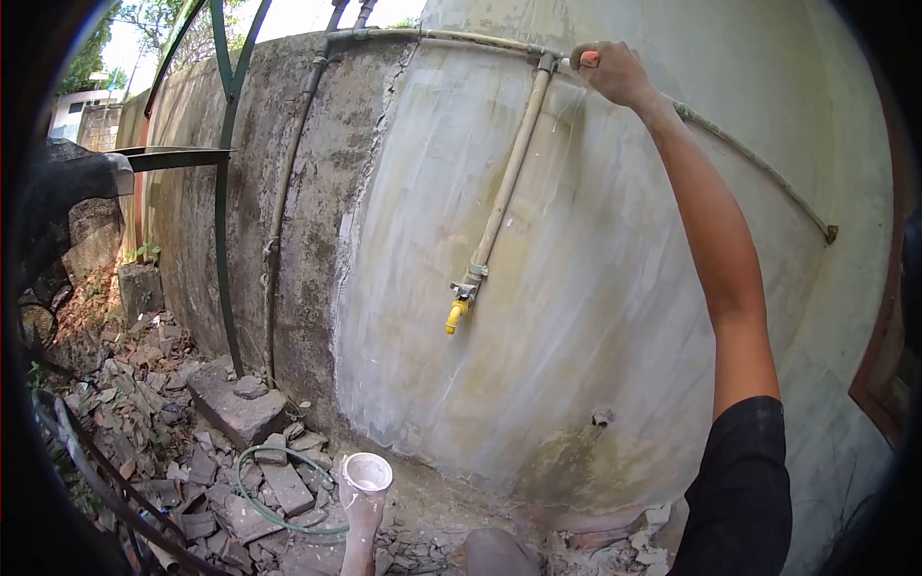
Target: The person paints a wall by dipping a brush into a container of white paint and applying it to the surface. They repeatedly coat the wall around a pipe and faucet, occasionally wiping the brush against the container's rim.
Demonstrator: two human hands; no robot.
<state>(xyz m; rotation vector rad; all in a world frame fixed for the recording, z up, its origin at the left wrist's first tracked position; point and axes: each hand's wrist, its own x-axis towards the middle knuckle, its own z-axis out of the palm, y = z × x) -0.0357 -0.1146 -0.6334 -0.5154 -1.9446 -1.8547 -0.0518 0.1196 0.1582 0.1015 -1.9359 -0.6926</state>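
My left hand, low in the view, is closed round a small white cup with whitish stuff inside. White smears cover the fingers and wrist. My right hand is raised high against the wall, closed on what looks like a paintbrush. Only its orange part shows clearly; the rest is hidden by my fingers. This hand is beside the joint of a horizontal pipe that runs along the wall. From that joint a pale pipe drops to a yellow tap.
The plastered wall carries whitish streaks and meets a rougher grey wall at a crack. Broken rubble, a concrete block and a green hose cover the ground at left. A dark metal frame stands there. A pipe stub pokes out low down.
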